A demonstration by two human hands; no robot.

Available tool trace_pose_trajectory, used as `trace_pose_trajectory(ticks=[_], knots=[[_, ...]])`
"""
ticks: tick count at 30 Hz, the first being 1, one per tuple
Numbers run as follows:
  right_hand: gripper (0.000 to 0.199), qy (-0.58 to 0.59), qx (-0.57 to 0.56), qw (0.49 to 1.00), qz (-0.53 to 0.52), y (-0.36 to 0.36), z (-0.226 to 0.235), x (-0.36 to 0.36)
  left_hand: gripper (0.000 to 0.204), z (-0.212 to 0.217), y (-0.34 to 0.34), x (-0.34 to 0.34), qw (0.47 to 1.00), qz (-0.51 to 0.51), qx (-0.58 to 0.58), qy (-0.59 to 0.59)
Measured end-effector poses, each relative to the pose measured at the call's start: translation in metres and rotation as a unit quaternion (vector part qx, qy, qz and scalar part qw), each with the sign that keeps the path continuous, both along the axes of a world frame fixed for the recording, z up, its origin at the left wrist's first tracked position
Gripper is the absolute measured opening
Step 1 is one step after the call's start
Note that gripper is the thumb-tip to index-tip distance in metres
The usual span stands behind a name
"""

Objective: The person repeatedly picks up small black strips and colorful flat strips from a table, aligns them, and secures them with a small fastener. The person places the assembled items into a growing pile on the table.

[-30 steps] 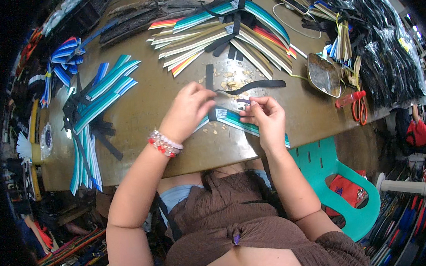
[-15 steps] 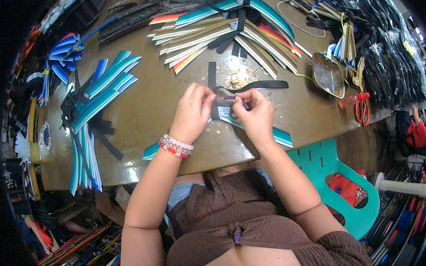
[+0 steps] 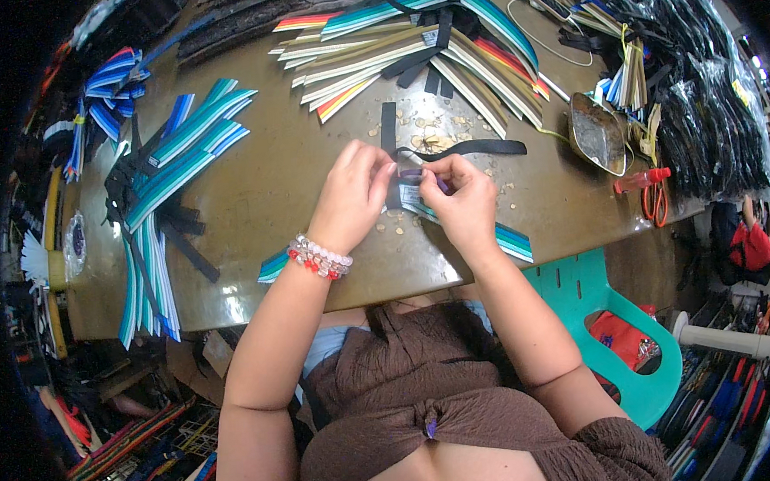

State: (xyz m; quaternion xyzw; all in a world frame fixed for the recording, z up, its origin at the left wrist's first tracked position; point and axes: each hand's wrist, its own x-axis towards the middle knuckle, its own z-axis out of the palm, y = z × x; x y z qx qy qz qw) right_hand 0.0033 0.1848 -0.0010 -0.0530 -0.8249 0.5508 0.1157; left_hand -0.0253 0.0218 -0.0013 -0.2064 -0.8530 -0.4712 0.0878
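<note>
At the upper left of the frame, a bundle of blue striped strips [image 3: 116,85] lay on the brown table [image 3: 252,195]. Below and to its right was a pile of teal striped strips [image 3: 192,133] with black straps among them. Left of the frame's centre, one end of a teal striped band [image 3: 273,266] showed near the table's front edge; the band ran behind the hands to the right. The left hand [image 3: 348,197] was near the centre, thumb and fingertips drawn close together beside an upright black strap [image 3: 389,127]; whether they pinched anything could not be told. Just right of it, a small purple object [image 3: 441,184] sat over the band, pinched between thumb and fingers of the right hand [image 3: 464,200], its grip closed. Above the right hand lay pale chips [image 3: 436,142] and a loose black strap end [image 3: 495,148]. A stack of striped strips [image 3: 341,66] filled the top centre. Farther right were a metal dish [image 3: 597,133], a red-capped bottle [image 3: 639,182], orange-handled scissors [image 3: 655,205] and plastic-wrapped black goods [image 3: 710,128].
</note>
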Motion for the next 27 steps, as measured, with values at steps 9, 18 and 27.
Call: trace_pose_trajectory(ticks=[9, 18, 27], knots=[[0.007, 0.000, -0.147, 0.989, 0.022, 0.008, 0.002, 0.002, 0.010, 0.020, 0.000, 0.004, 0.993, 0.064, 0.099, -0.026], [0.028, -0.041, -0.454, 0.890, 0.035, 0.034, 0.008, -0.004, 0.027, 0.031, -0.010, 0.053, 0.980, 0.045, -0.180, 0.065], [0.015, -0.092, 0.147, 0.918, 0.356, 0.029, 0.063, 0.009, 0.033, 0.018, -0.030, 0.038, 0.992, 0.049, -0.050, -0.101]])
